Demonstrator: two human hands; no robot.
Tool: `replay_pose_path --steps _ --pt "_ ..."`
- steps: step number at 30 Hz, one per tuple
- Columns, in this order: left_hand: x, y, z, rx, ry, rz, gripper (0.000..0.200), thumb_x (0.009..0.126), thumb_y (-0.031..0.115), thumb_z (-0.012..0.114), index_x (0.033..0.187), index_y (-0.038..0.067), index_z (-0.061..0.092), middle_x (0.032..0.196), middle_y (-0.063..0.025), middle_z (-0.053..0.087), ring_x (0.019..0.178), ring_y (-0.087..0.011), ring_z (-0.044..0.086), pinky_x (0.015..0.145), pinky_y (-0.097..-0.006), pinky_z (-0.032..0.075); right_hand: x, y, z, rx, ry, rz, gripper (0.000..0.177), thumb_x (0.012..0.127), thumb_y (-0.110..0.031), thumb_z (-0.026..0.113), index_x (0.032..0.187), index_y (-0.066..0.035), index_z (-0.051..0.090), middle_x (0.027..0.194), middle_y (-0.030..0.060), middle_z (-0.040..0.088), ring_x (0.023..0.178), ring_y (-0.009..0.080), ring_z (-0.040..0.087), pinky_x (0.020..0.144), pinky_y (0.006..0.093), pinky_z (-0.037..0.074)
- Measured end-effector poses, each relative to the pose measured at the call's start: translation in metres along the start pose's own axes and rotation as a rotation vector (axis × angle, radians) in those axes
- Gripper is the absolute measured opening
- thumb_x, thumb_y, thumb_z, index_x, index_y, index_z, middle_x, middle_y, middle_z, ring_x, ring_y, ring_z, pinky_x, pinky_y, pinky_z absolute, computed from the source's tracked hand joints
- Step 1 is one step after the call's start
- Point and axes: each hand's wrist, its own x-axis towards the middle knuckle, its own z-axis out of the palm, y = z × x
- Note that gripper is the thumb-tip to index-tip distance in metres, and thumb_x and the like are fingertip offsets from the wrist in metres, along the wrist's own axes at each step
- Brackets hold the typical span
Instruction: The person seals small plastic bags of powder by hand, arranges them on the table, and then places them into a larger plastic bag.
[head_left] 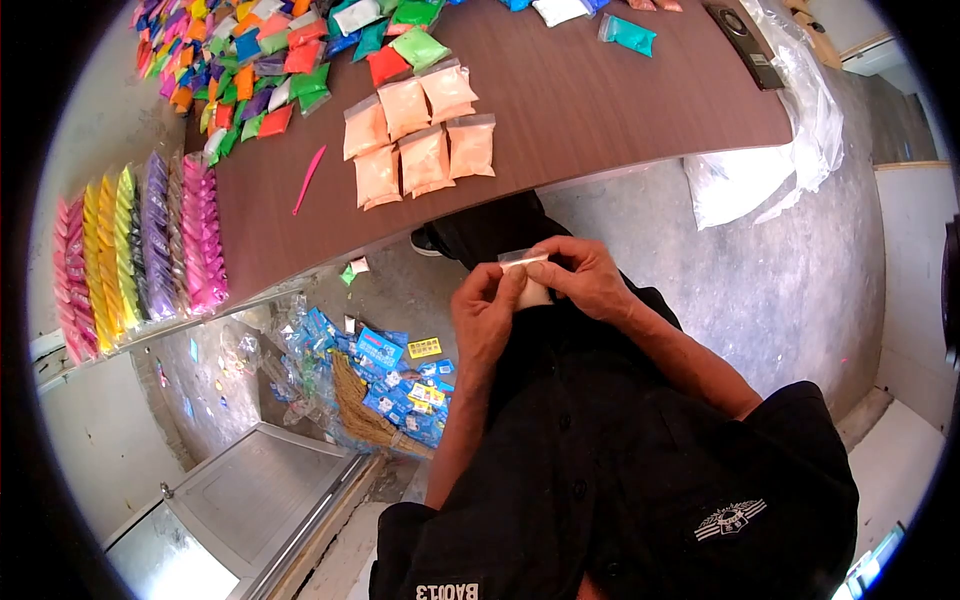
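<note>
Both of my hands pinch the top edge of a small see-through zip bag (535, 292) with pale peach filling, held in front of my lap below the table edge. My left hand (482, 312) grips the bag's left side between thumb and fingers. On the other side, my right hand (585, 278) has its thumb pressed on the strip along the top. Part of the bag is hidden behind the fingers. Several similar peach bags (424, 158) lie in two rows on the brown table (600, 110), just beyond my hands.
Many coloured small bags (290, 60) are heaped at the table's far left. Long strips of packed bags (155, 235) line its left end. A pink plastic tool (309, 180) lies near the peach bags. Blue packets (400, 385) and a broom (362, 400) are on the floor.
</note>
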Motion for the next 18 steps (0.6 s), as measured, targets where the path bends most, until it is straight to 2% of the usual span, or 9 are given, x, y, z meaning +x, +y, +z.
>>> replay_pose_path --steps 4,6,7,12,18 --pt "-0.002 0.012 0.009 -0.007 0.021 -0.024 0.027 0.103 0.025 0.072 0.115 0.001 0.073 0.1 -0.0048 0.074 0.087 -0.0124 0.067 0.079 -0.0273 0.054 -0.002 0.003 -0.003 -0.004 0.031 -0.006 0.025 0.1 -0.021 0.073 0.115 -0.002 0.074 0.098 0.0059 0.074 0.085 0.0115 0.068 0.075 0.0262 0.057" --pt "-0.002 0.008 0.007 -0.023 -0.002 -0.042 0.024 0.102 0.022 0.072 0.114 0.0 0.072 0.1 -0.005 0.074 0.089 -0.0117 0.067 0.08 -0.0267 0.054 -0.001 0.004 -0.006 0.165 0.053 0.083 0.025 0.101 -0.022 0.073 0.117 -0.003 0.074 0.1 0.0059 0.074 0.085 0.011 0.068 0.073 0.0254 0.057" --pt "-0.002 0.006 0.005 -0.039 -0.026 -0.059 0.022 0.102 0.018 0.072 0.113 -0.001 0.071 0.1 -0.0051 0.074 0.09 -0.0111 0.067 0.081 -0.0261 0.054 -0.001 0.003 -0.004 0.165 0.052 0.083 0.025 0.101 -0.022 0.073 0.117 -0.003 0.074 0.1 0.0059 0.074 0.085 0.011 0.068 0.073 0.0254 0.057" --pt "-0.002 0.004 -0.002 -0.016 -0.023 -0.025 0.023 0.102 0.019 0.072 0.113 -0.001 0.071 0.1 -0.005 0.074 0.09 -0.0108 0.067 0.082 -0.0267 0.054 0.0 0.0 0.001 0.077 0.037 0.011 0.027 0.101 -0.024 0.073 0.118 -0.003 0.074 0.102 0.006 0.074 0.087 0.0112 0.067 0.071 0.0257 0.056" --pt "-0.005 0.012 0.005 -0.014 -0.008 -0.044 0.022 0.102 0.02 0.072 0.11 -0.001 0.072 0.099 -0.0041 0.074 0.089 -0.0098 0.067 0.081 -0.0262 0.054 -0.001 -0.003 -0.002 0.04 0.045 0.049 0.027 0.1 -0.025 0.074 0.116 -0.003 0.075 0.101 0.0059 0.074 0.086 0.0119 0.068 0.073 0.0266 0.057"
